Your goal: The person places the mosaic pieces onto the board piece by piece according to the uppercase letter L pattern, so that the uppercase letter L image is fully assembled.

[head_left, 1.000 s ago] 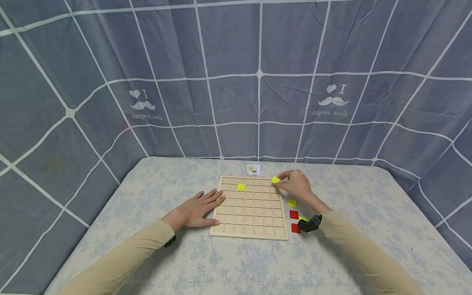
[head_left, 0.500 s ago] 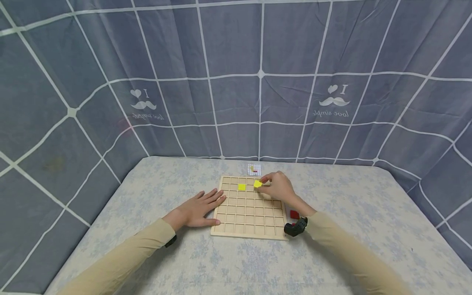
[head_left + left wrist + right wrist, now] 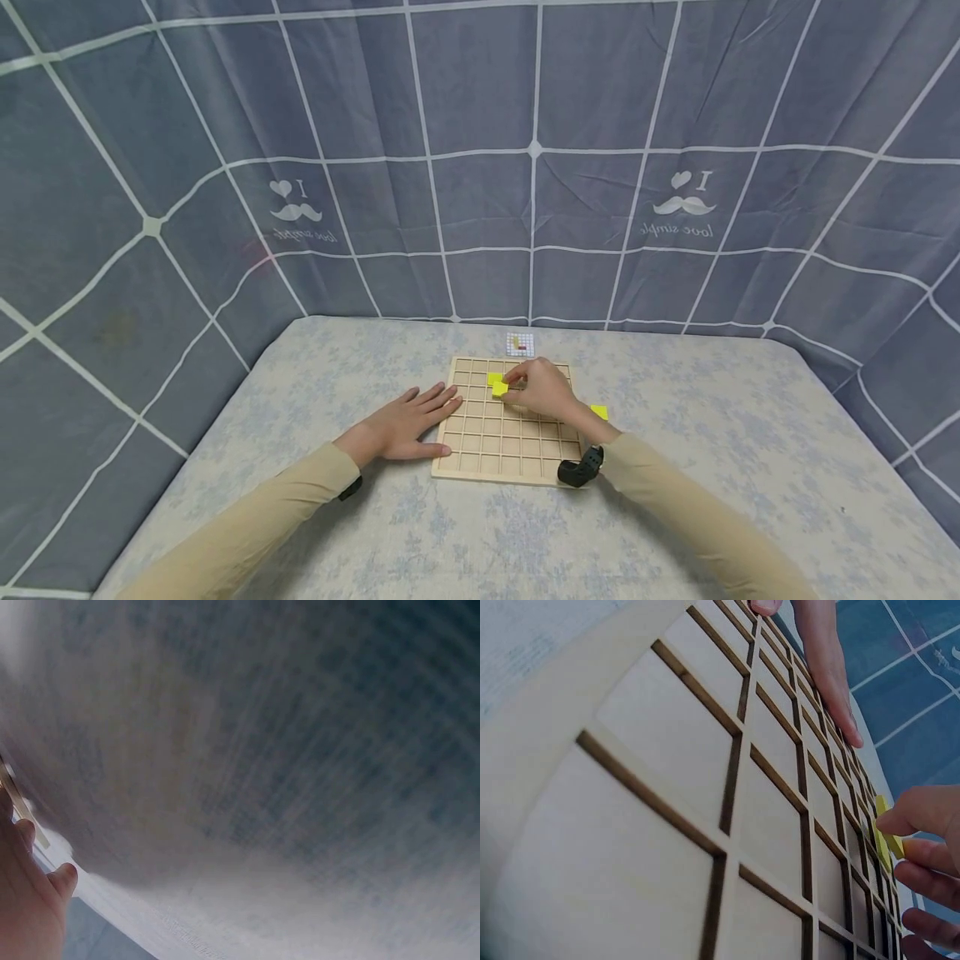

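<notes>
A wooden grid board (image 3: 480, 477) lies on the table in the head view. My left hand (image 3: 405, 423) is spread flat at its left edge, fingertips on the rim. With thumb and fingers my right hand (image 3: 546, 389) pinches a yellow square tile (image 3: 499, 389), held slightly tilted over the board. Directly behind it another yellow tile (image 3: 495, 378) sits in a cell near the far edge. In the right wrist view the right hand (image 3: 934, 844) is at the right border with the pinched tile, and part of the left hand (image 3: 825, 667) shows at the top.
A small printed pattern card (image 3: 520, 344) lies just beyond the board's far edge. One more yellow tile (image 3: 599, 412) rests on the flowered tablecloth (image 3: 420, 533) right of the board; the right forearm hides the area near it. A grey curtain (image 3: 480, 200) hangs behind the table.
My right hand has carried the yellow tile leftward from the board's far right corner to beside the placed tile. The red tiles at the right are now covered by the arm. The left hand stays put.
</notes>
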A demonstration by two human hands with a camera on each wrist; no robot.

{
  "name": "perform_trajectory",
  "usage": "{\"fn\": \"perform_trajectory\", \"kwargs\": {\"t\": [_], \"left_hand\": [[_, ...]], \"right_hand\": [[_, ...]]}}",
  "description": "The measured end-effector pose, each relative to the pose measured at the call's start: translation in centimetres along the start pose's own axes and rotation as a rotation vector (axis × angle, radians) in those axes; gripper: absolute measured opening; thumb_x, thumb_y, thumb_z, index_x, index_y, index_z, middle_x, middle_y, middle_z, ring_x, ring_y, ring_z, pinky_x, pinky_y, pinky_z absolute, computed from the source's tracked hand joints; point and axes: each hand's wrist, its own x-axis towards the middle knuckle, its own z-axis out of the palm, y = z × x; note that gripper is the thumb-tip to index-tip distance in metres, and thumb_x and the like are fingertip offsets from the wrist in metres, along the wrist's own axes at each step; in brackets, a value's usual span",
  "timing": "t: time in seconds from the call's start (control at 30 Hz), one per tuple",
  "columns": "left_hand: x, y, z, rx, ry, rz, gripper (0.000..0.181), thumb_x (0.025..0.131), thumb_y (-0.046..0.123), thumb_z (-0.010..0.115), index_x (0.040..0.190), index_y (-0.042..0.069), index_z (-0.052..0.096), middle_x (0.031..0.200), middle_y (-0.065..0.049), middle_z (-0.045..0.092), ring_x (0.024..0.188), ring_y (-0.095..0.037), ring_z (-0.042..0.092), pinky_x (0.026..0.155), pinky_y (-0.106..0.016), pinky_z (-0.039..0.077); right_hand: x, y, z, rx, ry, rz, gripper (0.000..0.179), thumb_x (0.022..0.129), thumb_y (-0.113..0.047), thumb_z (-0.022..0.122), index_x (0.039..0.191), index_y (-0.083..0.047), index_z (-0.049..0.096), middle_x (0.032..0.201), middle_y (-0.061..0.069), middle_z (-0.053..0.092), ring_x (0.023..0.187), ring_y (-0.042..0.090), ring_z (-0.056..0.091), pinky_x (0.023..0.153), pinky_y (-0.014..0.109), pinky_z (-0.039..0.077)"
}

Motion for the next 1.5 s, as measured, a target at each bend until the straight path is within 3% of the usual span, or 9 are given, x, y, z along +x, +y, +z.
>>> {"fn": "perform_trajectory", "kwargs": {"t": [0.23, 0.63, 0.93, 1.5], "left_hand": [[0.1, 0.0, 0.0, -0.002, 0.0, 0.004, 0.081, 0.094, 0.064, 0.039, 0.157, 0.021, 0.012, 0.164, -0.002, 0.008, 0.151, -0.025, 0.007, 0.12, -0.054, 0.016], [0.2, -0.3, 0.2, 0.004, 0.006, 0.009, 0.081, 0.094, 0.064, 0.039, 0.157, 0.02, 0.011, 0.164, -0.002, 0.007, 0.151, -0.025, 0.006, 0.12, -0.054, 0.016], [0.1, -0.1, 0.1, 0.001, 0.002, 0.015, 0.081, 0.095, 0.063, 0.04, 0.157, 0.02, 0.011, 0.164, -0.002, 0.008, 0.151, -0.025, 0.007, 0.119, -0.054, 0.017], [0.0, 0.0, 0.1, -0.005, 0.005, 0.008, 0.08, 0.095, 0.063, 0.039, 0.157, 0.02, 0.013, 0.164, -0.002, 0.009, 0.151, -0.026, 0.008, 0.119, -0.055, 0.017]], "right_hand": [[0.3, -0.4, 0.6, -0.029, -0.014, -0.019, 0.021, 0.073, -0.023, 0.082, 0.091, -0.013, 0.078, 0.083, -0.002, 0.074, 0.073, 0.009, 0.063, 0.065, 0.026, 0.05], [0.4, -0.6, 1.2, -0.076, 0.001, -0.012, 0.022, 0.072, -0.024, 0.082, 0.092, -0.015, 0.079, 0.086, -0.002, 0.073, 0.076, 0.012, 0.057, 0.063, 0.026, 0.047], [0.5, -0.8, 1.1, -0.06, -0.022, 0.023, 0.021, 0.072, -0.024, 0.082, 0.091, -0.016, 0.078, 0.085, -0.003, 0.074, 0.074, 0.009, 0.064, 0.064, 0.026, 0.05], [0.0, -0.2, 0.2, 0.009, 0.002, -0.003, 0.016, 0.08, -0.022, 0.076, 0.095, -0.016, 0.078, 0.09, -0.001, 0.074, 0.08, 0.012, 0.064, 0.067, 0.028, 0.052]]}}
